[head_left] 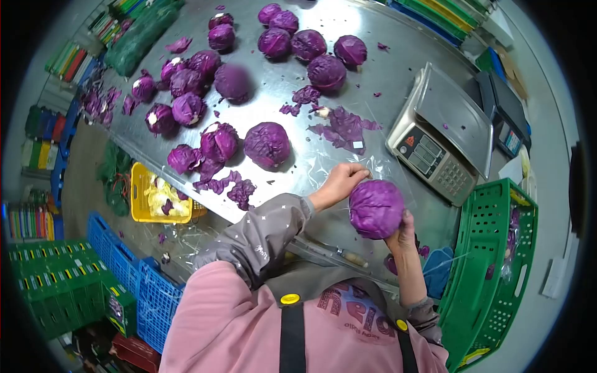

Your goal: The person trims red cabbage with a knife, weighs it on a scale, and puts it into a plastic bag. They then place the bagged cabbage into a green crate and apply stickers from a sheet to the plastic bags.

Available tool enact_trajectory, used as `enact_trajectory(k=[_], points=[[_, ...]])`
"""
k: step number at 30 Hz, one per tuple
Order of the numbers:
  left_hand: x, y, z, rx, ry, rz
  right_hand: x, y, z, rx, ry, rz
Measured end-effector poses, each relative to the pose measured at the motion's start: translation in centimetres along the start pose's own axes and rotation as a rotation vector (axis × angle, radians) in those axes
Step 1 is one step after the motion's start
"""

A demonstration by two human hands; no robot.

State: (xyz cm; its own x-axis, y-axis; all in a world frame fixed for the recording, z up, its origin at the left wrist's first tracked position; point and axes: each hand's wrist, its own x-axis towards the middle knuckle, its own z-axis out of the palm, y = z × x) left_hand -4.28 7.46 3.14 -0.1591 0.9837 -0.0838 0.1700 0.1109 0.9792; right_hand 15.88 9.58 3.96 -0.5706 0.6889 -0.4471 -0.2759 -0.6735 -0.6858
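My right hand [403,229] grips a round purple cabbage [375,208] from below, holding it over the near edge of the steel table [373,74]. My left hand [342,181] is just left of the cabbage, its fingers pinched on clear plastic film [323,163] that lies spread on the table and runs toward the cabbage. Another purple cabbage [267,144] sits alone on the table further left.
Several more purple cabbages [186,81] and torn leaves [345,127] lie across the table. A digital scale [443,133] stands at the right. A green crate [497,273] sits at my right, a yellow crate [155,196] and blue crates [134,273] below left.
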Motion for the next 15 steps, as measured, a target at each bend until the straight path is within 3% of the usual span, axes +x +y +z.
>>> enact_trajectory(k=[1,4,6,7,8,9,11,12,13,15], points=[[-0.1,0.6,-0.6,-0.165,0.008,-0.154,0.2,-0.1,0.0,-0.014,-0.012,0.007],[-2.0,0.7,0.3,-0.034,0.099,0.087,-0.1,-0.1,0.9,-0.341,0.100,0.011],[-3.4,1.6,1.2,0.108,0.188,0.298,0.0,-0.4,1.2,-0.308,0.138,0.128],[-3.9,2.3,1.4,0.105,0.199,0.295,0.1,-0.7,1.2,-0.268,0.185,0.235],[-4.4,3.1,1.6,0.168,0.109,0.368,-0.3,-1.4,1.4,-0.298,0.120,0.290],[-4.8,3.6,1.8,0.231,0.018,0.441,-0.7,-1.8,1.4,-0.307,0.117,0.293],[-5.2,3.9,2.3,0.100,0.073,0.434,-1.5,-2.6,1.8,-0.196,0.162,0.253],[-5.3,4.0,2.5,-0.030,0.109,0.424,-2.2,-3.2,2.9,-0.273,0.188,0.084],[-4.8,4.3,2.2,-0.034,0.107,0.428,-2.6,-3.8,4.1,-0.277,0.192,0.079],[-3.3,5.4,0.9,-0.359,0.277,0.369,-2.9,-4.8,6.0,-0.737,0.276,-0.377]])
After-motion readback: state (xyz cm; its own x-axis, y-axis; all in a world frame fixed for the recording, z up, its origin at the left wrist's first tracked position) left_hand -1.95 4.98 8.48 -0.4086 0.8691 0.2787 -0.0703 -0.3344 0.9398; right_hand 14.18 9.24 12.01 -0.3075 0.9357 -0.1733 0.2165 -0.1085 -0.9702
